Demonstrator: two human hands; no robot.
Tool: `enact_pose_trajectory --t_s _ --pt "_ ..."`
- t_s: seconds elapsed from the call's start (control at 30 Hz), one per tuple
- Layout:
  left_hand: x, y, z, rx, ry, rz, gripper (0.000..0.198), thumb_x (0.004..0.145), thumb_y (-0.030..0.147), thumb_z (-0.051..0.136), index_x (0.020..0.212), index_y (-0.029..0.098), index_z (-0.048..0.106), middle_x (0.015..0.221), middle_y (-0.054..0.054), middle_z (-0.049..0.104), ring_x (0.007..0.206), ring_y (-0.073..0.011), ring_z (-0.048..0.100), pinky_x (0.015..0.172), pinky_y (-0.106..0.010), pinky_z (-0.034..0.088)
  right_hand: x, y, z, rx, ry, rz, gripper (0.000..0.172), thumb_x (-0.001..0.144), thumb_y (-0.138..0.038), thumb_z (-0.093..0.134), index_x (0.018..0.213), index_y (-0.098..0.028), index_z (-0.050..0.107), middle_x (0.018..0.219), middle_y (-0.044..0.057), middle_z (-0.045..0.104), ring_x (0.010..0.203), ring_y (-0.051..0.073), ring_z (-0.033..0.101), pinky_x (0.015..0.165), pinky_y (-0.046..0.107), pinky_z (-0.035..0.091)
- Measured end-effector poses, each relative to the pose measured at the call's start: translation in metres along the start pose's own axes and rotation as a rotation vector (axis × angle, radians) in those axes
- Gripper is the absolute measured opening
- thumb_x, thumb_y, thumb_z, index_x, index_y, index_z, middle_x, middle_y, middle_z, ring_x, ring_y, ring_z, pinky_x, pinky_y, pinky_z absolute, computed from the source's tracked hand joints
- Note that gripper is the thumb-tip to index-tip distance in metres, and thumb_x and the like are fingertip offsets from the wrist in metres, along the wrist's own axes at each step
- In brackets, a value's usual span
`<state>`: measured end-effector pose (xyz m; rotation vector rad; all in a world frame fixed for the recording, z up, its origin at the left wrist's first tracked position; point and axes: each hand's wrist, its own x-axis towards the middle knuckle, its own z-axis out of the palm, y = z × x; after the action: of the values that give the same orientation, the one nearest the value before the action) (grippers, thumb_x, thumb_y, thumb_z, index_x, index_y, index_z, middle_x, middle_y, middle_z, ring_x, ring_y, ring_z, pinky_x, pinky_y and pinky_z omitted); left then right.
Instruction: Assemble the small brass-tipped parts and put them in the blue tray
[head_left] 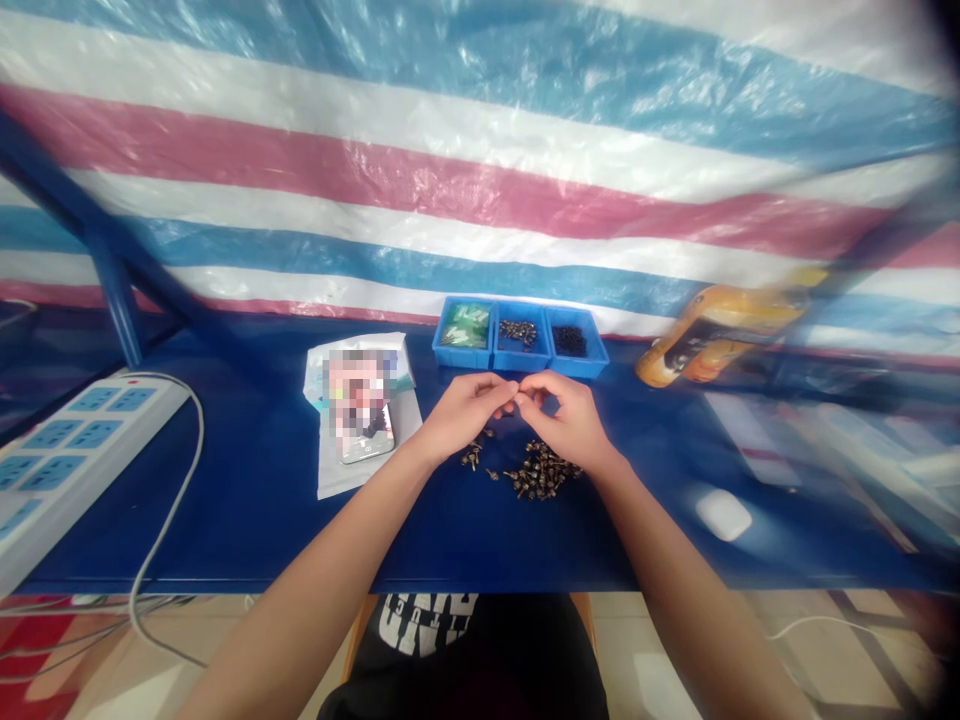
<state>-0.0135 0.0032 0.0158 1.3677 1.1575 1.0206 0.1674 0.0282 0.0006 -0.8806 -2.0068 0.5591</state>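
My left hand and my right hand meet over the blue table, fingertips pinched together. Whatever sits between the fingertips is too small and covered to name. Below my right hand lies a pile of small brass-coloured metal parts. A smaller cluster of the same parts is scattered under my left hand. Just beyond the hands stand three joined blue bins. The left bin holds green and white pieces, the middle bin small metal parts, and the right bin small black pieces.
A phone lies on a white plastic packet to the left. Further left is a white power strip with a cable. On the right are an orange bottle lying tilted, a white rounded case and blurred flat items.
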Motion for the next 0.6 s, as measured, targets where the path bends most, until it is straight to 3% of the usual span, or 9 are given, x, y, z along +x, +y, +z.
enact_pose_trajectory --t_s 0.6 --pt "0.0033 -0.0078 -0.0032 -0.027 0.001 0.032 0.038 0.087 0.051 0.063 0.078 0.015 0.068 0.075 -0.002 0.064 0.066 -0.0112 0.051 0.060 -0.024 0.038 0.0012 -0.0010 -0.0007 0.019 -0.012 -0.045 0.010 0.093 -0.028 0.061 0.095 -0.023 0.070 0.085 0.002 0.070 0.074 0.016 0.063 0.071 0.031 0.049"
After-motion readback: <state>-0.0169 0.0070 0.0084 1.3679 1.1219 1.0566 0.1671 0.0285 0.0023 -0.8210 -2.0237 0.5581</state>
